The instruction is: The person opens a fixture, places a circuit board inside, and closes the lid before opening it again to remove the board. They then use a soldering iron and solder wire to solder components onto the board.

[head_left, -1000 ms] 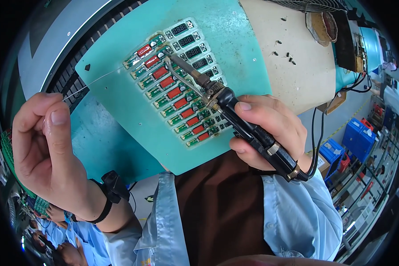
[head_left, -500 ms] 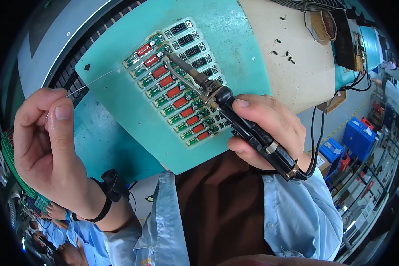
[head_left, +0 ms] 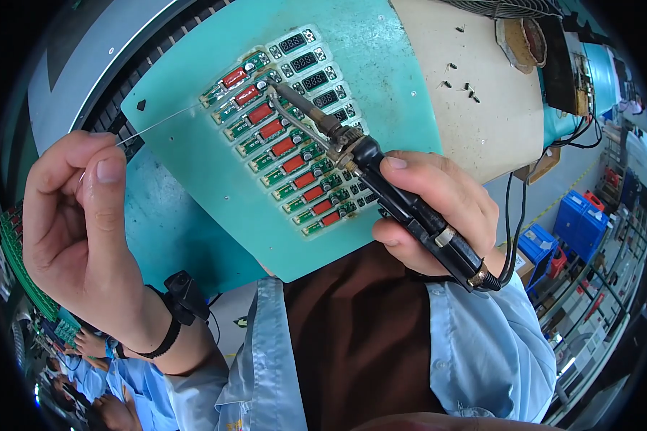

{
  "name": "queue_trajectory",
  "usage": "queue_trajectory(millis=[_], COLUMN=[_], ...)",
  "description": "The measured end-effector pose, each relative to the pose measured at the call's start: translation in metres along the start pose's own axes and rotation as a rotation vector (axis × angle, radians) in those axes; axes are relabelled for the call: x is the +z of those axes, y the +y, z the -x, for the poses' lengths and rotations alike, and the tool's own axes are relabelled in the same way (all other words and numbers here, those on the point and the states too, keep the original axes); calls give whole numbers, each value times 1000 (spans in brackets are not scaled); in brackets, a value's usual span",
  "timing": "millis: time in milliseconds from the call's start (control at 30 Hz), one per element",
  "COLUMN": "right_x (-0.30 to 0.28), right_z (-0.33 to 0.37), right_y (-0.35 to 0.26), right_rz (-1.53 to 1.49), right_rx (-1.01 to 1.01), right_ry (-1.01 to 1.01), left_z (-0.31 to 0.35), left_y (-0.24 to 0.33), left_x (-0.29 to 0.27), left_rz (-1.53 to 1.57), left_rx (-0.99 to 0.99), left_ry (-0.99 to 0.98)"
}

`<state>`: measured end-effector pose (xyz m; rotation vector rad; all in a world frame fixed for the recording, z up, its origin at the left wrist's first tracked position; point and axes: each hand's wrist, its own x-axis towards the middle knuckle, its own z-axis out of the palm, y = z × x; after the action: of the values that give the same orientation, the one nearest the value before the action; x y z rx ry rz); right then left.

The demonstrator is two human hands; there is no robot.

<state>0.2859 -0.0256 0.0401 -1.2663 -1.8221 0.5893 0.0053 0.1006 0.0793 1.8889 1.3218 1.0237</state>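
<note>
My left hand (head_left: 79, 215) pinches a thin solder wire (head_left: 162, 119) between thumb and forefinger. The wire stretches right to the near-left end of the top circuit boards; whether it touches one I cannot tell. Closed around the black handle of a soldering iron (head_left: 402, 194) is my right hand (head_left: 449, 197). The iron's tip lies over the upper boards, next to a small round component, and a bent metal tube runs alongside it. Several narrow green circuit boards (head_left: 281, 146), each with a red component and a small dark display, sit in rows in a teal panel (head_left: 194, 169).
Loose small components (head_left: 447, 84) lie on the beige surface (head_left: 482, 136) to the right. Beyond them are a worn round pad (head_left: 519, 43) and a black cable (head_left: 514, 237). Blue crates (head_left: 582, 223) stand on the right; stacked green boards (head_left: 25, 266) and other people (head_left: 122, 388) are at left.
My left hand has shifted slightly up and to the right, and less wire shows between it and the boards. The iron's tip has barely moved.
</note>
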Motion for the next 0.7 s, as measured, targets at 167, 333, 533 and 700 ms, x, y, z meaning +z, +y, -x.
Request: queue_trajectory(millis=[167, 333, 533, 700], right_x=[0, 1, 7, 2], right_z=[0, 1, -1, 4], right_y=[0, 0, 0, -7], right_rz=[-3, 3, -16, -60], right_rx=[-1, 7, 21, 13], right_ry=[1, 6, 93, 125], left_z=[0, 2, 4, 8], left_y=[-1, -4, -5, -4], left_x=[-2, -8, -8, -11], left_rz=[-11, 1, 27, 6], left_rx=[10, 19, 18, 31], left_ry=[61, 38, 34, 62])
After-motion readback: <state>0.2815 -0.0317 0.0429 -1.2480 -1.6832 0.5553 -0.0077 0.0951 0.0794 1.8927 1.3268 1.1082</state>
